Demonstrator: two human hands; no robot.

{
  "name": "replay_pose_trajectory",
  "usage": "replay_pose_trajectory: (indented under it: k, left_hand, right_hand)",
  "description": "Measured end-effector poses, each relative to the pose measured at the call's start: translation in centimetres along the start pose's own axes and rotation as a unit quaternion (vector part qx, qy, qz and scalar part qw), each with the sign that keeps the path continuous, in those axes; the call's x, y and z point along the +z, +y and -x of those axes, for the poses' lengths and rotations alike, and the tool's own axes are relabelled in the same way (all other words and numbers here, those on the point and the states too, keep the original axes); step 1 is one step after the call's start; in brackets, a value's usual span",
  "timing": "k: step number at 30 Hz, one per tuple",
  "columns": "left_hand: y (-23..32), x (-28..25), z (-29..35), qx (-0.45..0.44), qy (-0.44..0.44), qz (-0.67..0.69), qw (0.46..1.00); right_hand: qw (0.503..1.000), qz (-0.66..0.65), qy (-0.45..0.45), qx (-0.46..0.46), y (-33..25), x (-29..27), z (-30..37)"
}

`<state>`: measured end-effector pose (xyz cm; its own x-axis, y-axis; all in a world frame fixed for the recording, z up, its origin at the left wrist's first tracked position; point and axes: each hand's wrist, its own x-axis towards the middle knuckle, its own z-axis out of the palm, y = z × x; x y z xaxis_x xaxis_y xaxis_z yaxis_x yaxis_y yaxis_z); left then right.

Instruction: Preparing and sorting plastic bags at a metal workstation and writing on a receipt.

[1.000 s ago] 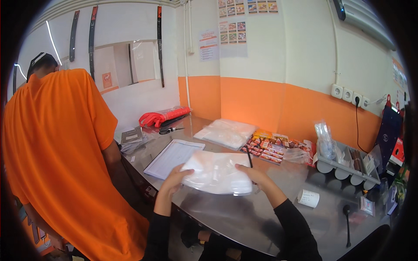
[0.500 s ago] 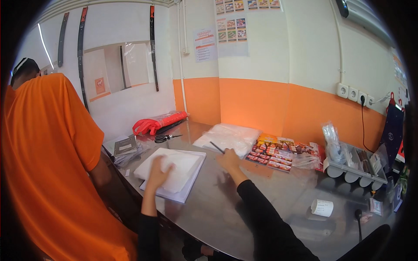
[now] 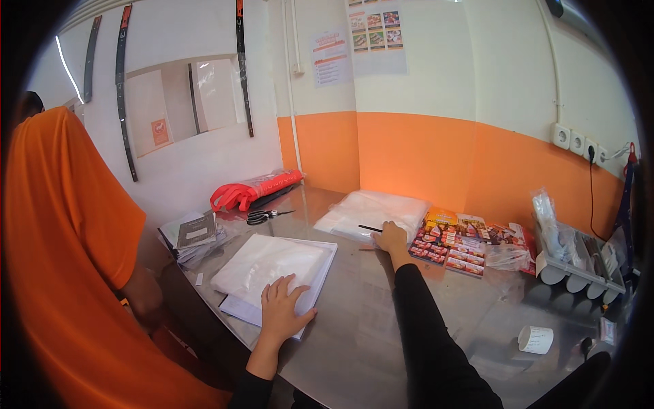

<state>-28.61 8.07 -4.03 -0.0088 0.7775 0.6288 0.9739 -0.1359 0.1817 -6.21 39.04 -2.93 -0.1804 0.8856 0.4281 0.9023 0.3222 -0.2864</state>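
Observation:
My left hand (image 3: pixel 283 310) lies with its fingers spread on the near edge of a stack of thin white plastic sheets or bags (image 3: pixel 248 262). That stack rests on a white-paged notebook (image 3: pixel 240 310), which shows along its right and front edges. Farther right, my right hand (image 3: pixel 393 240) grips a thin black pen (image 3: pixel 370 228) that points to the left. It is at the front edge of a second pile of clear plastic bags (image 3: pixel 364 208); whether it touches them I cannot tell.
Scissors (image 3: pixel 267 216), a red bag (image 3: pixel 255 189) and dark booklets (image 3: pixel 195 232) sit at the back left. Colourful leaflets (image 3: pixel 449 238), a grey cutlery tray (image 3: pixel 579 273) and a paper roll (image 3: pixel 535 339) stand right. A person in orange (image 3: pixel 75 259) is close on the left.
My left hand has come down and nearer on the white stack, its fingers now spread. My right hand has tilted the pen flatter. The view has shifted, and the person in orange appears farther left.

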Motion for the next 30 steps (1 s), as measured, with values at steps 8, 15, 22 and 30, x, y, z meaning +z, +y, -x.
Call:
replay_pose_trajectory:
  k: [8,15,22,30]
  left_hand:
    - [0.0,-0.6,-0.1,0.002,0.023,0.011,1.0]
    - [-0.1,-0.9,0.1,-0.004,0.019,0.008,1.0]
    - [0.0,-0.8,0.0,-0.002,0.019,0.02,1.0]
    - [-0.3,-1.3,0.4,-0.012,0.017,0.004,1.0]
  right_hand:
    - [0.995,-0.099,0.004,-0.003,0.2,-2.6,-0.6]
    - [0.993,0.037,-0.092,-0.058,-1.4,-3.6,1.0]
    - [0.984,0.143,-0.08,-0.065,-1.5,-1.9,-0.3]
    - [0.987,0.135,-0.041,-0.075,-1.9,-1.5,-0.8]
